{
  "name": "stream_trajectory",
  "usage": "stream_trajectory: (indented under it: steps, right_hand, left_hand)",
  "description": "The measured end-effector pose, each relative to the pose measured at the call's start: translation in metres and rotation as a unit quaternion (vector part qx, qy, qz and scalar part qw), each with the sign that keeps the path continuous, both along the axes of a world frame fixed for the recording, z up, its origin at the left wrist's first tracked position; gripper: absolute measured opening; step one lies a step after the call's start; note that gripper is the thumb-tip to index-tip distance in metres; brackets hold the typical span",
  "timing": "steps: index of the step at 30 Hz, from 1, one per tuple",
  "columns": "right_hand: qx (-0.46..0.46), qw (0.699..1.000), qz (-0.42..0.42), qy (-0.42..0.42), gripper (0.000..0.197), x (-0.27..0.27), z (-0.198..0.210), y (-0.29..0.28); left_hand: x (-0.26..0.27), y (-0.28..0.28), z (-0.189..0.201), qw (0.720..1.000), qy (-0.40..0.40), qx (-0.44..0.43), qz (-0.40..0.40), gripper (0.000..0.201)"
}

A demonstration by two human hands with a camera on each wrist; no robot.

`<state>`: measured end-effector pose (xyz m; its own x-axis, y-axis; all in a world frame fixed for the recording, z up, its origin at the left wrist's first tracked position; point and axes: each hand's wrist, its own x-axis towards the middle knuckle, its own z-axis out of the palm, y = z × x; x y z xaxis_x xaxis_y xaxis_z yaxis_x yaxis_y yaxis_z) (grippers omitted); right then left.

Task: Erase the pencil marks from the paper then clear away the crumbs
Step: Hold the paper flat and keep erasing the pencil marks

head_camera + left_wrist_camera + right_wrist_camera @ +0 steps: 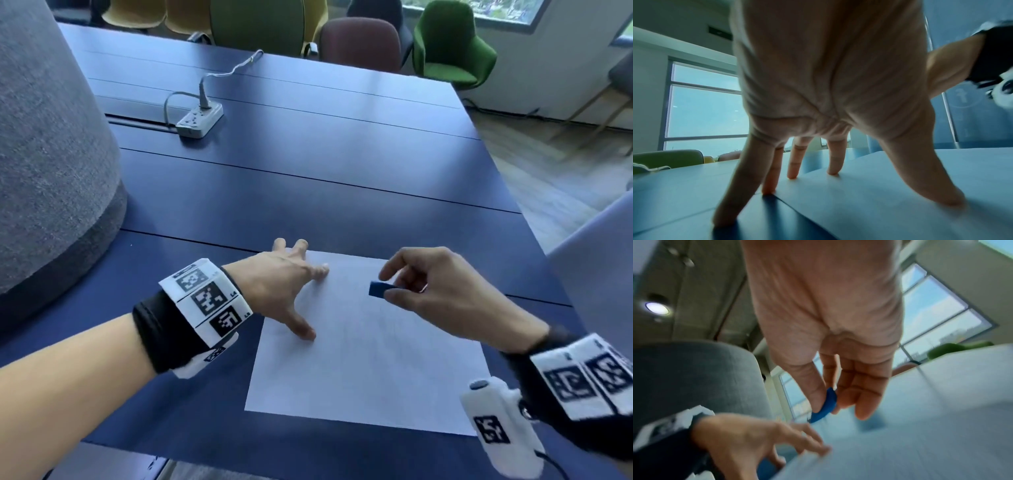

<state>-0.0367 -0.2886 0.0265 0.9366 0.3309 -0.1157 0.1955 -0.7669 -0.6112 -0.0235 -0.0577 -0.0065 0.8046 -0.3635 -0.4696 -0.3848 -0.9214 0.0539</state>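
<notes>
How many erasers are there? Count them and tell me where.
1. The blue eraser is pinched in the right hand, over the far part of the paper. None other shows.

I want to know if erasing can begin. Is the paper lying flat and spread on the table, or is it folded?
Spread flat. The paper lies unfolded on the table, and the left hand presses its corner with straight fingers.

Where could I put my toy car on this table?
Bare dark blue table lies between the white power strip and the white paper sheet. Crowded: the sheet's far end, with the left hand and the right hand pinching a blue eraser.
</notes>
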Motion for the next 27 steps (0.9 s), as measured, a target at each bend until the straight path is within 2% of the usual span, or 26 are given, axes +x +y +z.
stream_trajectory:
  steps: [3,6,13,18,21,23,27]
  right_hand:
    - [-0.030,0.999,0.039,0.000,0.014,0.025,-0.032,0.017]
    - [-0.034,0.998,0.048,-0.012,0.015,0.043,-0.044,0.029]
    - [-0.004,0.999,0.049,-0.009,0.012,0.052,-0.050,0.030]
    - [-0.017,0.994,0.108,0.026,0.014,0.046,-0.047,0.027]
    - [-0.005,0.998,0.064,0.000,0.014,0.059,-0.051,0.029]
    - [0.006,0.999,0.050,0.011,0.012,0.058,-0.054,0.027]
    - [-0.008,0.992,0.111,0.058,0.011,0.050,-0.049,0.027]
  left_hand:
    - [-0.001,-0.002,-0.004,1.000,-0.007,0.000,0.000,0.108]
    - [0.000,-0.002,-0.006,1.000,-0.003,-0.008,0.006,0.108]
    - [0.003,-0.002,-0.008,1.000,-0.001,-0.004,0.009,0.111]
    - [0.005,-0.001,-0.008,1.000,-0.009,0.008,-0.003,0.111]
    - [0.005,-0.001,-0.008,1.000,-0.011,0.014,-0.003,0.111]
    - [0.005,-0.002,-0.008,1.000,-0.012,0.016,-0.002,0.112]
    - [0.006,-0.003,-0.007,1.000,-0.007,0.020,0.002,0.112]
